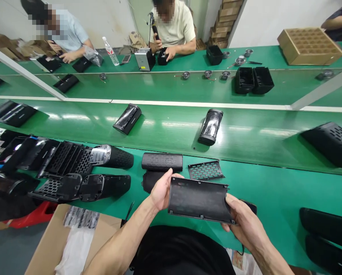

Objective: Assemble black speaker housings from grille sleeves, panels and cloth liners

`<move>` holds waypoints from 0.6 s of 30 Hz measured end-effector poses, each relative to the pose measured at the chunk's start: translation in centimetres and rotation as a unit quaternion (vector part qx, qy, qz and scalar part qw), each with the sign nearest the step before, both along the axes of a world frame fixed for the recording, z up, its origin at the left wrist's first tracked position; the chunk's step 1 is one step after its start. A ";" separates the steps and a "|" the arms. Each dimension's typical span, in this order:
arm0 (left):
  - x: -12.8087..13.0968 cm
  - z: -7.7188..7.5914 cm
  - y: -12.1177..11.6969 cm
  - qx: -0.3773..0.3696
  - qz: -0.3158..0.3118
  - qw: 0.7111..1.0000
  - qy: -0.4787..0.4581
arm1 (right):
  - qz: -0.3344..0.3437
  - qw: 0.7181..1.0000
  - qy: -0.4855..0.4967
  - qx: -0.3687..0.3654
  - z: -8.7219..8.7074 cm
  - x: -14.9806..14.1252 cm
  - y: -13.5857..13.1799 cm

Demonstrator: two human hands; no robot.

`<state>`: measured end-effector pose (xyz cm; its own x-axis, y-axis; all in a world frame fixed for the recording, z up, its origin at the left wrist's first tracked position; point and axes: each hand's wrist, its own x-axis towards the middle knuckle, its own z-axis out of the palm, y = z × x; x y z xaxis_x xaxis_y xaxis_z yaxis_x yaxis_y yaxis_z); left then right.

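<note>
Between my hands is a black curved plastic cover [199, 200], its hollow inside facing up, with small screw tabs along its edges. My left hand [162, 191] grips its left end, and my right hand [241, 217] grips its right end with the thumb on top. Just beyond it on the green bench lie a black slotted grille panel [207, 170] and a black rounded speaker housing [162, 161]. Another dark piece [151, 181] sits under that housing, partly hidden by my left hand. A dark object behind my right hand is mostly covered.
Several black speaker shells and grilles [73, 160] crowd the bench at left. Two speakers [128, 118] [211, 127] lie on the green conveyor [165, 131]. An open cardboard box [49, 236] stands at lower left. Black panels [327, 229] lie at right. Co-workers sit across.
</note>
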<state>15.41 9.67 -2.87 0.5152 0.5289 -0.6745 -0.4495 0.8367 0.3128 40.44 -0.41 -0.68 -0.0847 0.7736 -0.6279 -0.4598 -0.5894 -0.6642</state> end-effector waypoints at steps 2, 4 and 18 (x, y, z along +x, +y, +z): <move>0.5 -1.0 0.6 -0.055 -0.061 0.995 -0.051 | 0.020 1.000 -0.008 0.007 -0.1 0.3 0.7; 1.0 -2.0 1.1 -0.107 -0.121 0.983 -0.093 | 0.042 0.999 -0.019 0.013 -0.3 0.4 1.6; 0.3 -1.3 4.0 0.025 -0.152 0.963 -0.220 | -0.034 0.943 -0.330 0.000 -5.5 8.3 22.6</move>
<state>15.72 13.69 -4.19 0.8818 0.3347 -0.3321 -0.2846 0.9394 0.1912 48.73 22.24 -6.14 0.3744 0.7637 -0.5259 0.0169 -0.5727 -0.8196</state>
